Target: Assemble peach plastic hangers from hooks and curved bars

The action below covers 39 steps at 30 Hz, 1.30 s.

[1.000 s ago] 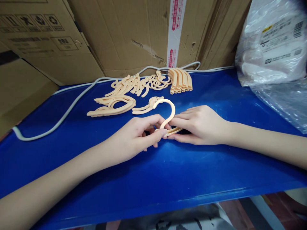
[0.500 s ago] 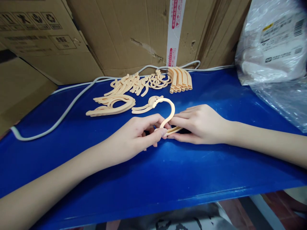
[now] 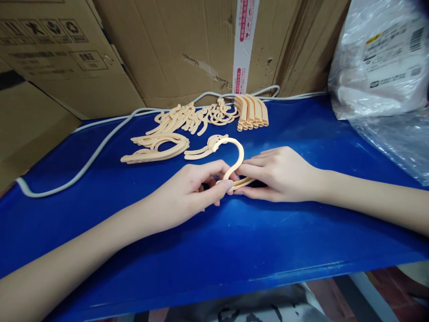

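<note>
Between my hands is a cream plastic folding hanger [image 3: 238, 154], its curved hook standing up and arching to the left. My left hand [image 3: 197, 188] pinches it at the base of the hook, thumb in front. The fingers of my right hand [image 3: 281, 174] close around a grooved arm of the hanger, to the right of the hook; most of that arm is hidden under the hand. Just behind the hook lies a small cream hanger piece [image 3: 201, 151] with two prongs. Left of it rests a stack of folded hangers [image 3: 157, 150].
Farther back are a heap of loose hanger parts [image 3: 187, 117] and a neat stack of curved arms [image 3: 253, 112]. A white cable [image 3: 100, 154] runs along the back and left of the blue table [image 3: 214, 259]. Cardboard boxes [image 3: 187, 44] stand behind; a plastic-wrapped package [image 3: 378, 67] sits at right.
</note>
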### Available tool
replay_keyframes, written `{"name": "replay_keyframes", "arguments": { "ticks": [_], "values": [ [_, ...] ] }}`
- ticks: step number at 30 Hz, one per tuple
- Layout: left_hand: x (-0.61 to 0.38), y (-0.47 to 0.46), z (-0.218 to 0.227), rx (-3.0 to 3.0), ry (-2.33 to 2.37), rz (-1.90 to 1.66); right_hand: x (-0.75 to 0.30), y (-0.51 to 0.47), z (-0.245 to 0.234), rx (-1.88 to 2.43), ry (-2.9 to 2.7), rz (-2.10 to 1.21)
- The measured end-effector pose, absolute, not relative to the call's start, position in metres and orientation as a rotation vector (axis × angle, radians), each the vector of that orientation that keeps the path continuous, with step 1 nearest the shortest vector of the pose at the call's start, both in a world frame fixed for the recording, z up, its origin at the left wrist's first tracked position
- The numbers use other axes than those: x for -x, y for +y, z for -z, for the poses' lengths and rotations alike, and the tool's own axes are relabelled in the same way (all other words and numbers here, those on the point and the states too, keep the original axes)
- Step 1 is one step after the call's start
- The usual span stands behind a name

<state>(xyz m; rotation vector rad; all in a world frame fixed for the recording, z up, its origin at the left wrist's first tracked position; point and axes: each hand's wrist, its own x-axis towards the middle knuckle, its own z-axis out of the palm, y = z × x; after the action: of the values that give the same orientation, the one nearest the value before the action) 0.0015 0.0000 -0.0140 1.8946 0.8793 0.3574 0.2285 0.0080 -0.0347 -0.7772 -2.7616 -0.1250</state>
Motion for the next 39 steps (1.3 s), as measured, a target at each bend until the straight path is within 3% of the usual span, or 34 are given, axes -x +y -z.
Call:
{"name": "replay_keyframes", "arguments": {
  "ticks": [39],
  "values": [
    [-0.002,0.0007,0.0143,-1.935,0.898,-0.347,-0.2285,0.0086,0.0347,0.767,-2.763,0.125]
  ]
}}
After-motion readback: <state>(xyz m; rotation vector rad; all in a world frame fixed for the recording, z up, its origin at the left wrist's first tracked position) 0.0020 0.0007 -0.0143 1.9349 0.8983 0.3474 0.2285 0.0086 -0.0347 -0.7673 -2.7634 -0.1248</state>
